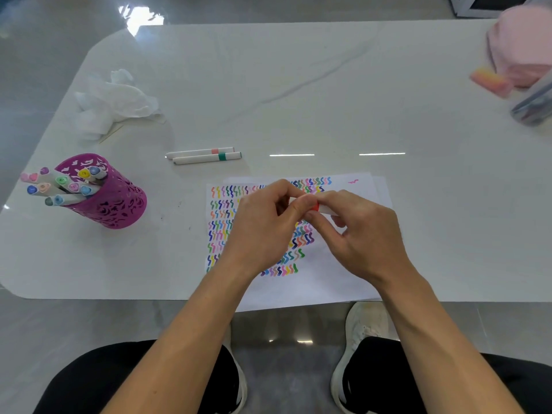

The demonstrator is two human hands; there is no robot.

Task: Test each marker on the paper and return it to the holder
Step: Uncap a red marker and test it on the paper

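Head view: a red-banded marker (322,208) is held level between two hands, above the paper (328,279).
Left hand (263,225): fingers curled round one end of the marker, hiding it, so I cannot tell whether the cap is on or off.
Right hand (367,237): thumb and forefinger pinch the white barrel at the red band.
Holder (119,204): well out past the left hand's outer side, stocked with markers.
Loose markers (206,155): two lying side by side, ahead of the left hand's knuckles.
Step, as judged: the cap is being worked at the join, though whether it is coming off or going on is unclear.
Doing it well: move the cap straight along the barrel without bending sideways. Keep the right-hand pinch firm behind the band and the nib away from the fingers. If testing comes next, use the bare patch of paper under the right wrist, below the last squiggle row.
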